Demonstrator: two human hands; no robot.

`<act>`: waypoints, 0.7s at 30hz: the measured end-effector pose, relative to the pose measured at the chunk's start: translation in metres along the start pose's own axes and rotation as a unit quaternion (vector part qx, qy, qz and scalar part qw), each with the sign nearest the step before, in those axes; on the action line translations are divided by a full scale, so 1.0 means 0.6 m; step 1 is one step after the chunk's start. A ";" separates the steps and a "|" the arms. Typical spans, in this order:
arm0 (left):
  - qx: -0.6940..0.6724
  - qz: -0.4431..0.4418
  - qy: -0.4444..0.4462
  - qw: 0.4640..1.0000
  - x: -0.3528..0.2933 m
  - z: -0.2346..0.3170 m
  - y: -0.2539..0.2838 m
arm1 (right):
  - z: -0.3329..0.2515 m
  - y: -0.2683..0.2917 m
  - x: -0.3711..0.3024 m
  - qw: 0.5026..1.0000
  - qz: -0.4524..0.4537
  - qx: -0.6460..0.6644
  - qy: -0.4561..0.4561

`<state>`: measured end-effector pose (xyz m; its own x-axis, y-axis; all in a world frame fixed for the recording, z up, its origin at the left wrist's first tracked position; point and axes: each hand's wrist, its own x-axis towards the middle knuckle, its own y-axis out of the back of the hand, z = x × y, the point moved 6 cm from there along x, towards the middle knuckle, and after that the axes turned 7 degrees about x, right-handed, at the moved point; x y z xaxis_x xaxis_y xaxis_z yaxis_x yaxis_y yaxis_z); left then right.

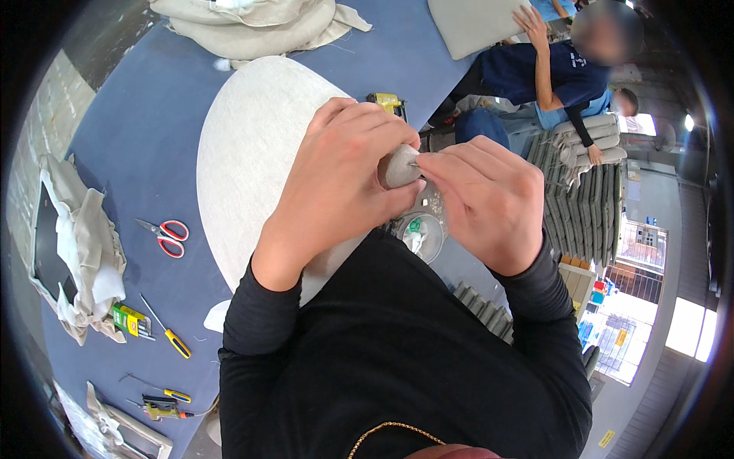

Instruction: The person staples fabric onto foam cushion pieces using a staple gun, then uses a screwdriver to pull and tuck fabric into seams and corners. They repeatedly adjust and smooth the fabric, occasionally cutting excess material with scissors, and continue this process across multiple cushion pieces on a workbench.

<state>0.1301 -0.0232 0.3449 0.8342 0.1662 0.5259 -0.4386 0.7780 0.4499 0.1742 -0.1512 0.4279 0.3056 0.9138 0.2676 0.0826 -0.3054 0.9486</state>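
A large rounded panel (245, 145) covered in pale beige fabric lies in front of me, jutting past the table edge. My left hand (340, 164) is closed around a narrow, rounded, fabric-covered end (399, 170); whether it belongs to the panel is hidden by the hand. Against the face of that end, my right hand (489, 199) is closed in a pinch. A thin, dark, metal-looking tip (414, 162) shows at its fingertips, too small to name. Just beyond my left fingers lies a yellow and black staple gun (388, 102).
On the blue table (153, 191) lie red-handled scissors (167, 236), a yellow-handled screwdriver (177, 343), a green-yellow box (131, 320) and another staple gun (159, 407). Fabric covers (260, 34) sit at the far side. A clear tub (422, 237) stands below. A co-worker (527, 76) handles a beige panel.
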 end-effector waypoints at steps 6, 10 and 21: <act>0.004 0.016 0.004 1.000 -0.003 0.003 0.004 | 0.013 -0.012 0.000 0.996 0.053 0.063 0.028; 0.006 0.003 0.017 1.000 -0.010 0.008 0.022 | 0.022 -0.022 -0.011 0.982 0.108 0.157 0.011; 0.057 0.104 0.052 0.992 -0.060 -0.001 0.235 | 0.129 -0.301 -0.012 0.827 0.148 0.503 -0.205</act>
<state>0.0383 0.0806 0.3890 0.7491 0.3827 0.5407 -0.6351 0.6471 0.4218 0.2307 -0.1231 0.2414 0.7320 0.6551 0.1871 0.6307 -0.7554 0.1776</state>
